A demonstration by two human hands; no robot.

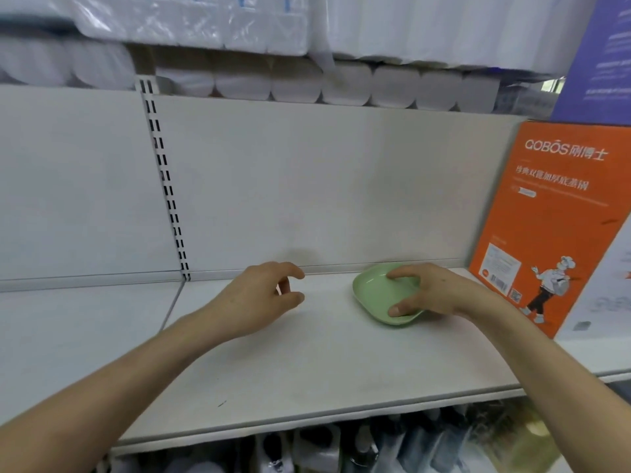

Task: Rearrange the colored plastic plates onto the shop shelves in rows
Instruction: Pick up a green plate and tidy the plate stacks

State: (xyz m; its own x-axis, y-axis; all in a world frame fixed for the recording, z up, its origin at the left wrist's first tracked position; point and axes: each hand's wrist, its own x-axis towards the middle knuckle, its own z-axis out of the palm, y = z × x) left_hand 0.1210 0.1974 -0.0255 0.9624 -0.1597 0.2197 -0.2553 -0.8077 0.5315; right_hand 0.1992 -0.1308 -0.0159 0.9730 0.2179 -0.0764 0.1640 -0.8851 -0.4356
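Note:
A pale green plastic plate lies on the white shop shelf, near the back wall on the right side. My right hand grips the plate from its right, with fingers over the far rim and the thumb on the near rim. My left hand hovers over the shelf to the left of the plate, a short way apart from it. Its fingers are loosely curled and hold nothing.
An orange cardboard box with white lettering stands at the shelf's right end, close to the plate. White wrapped rolls fill the shelf above. Bottles sit on the shelf below. A slotted upright divides the back wall.

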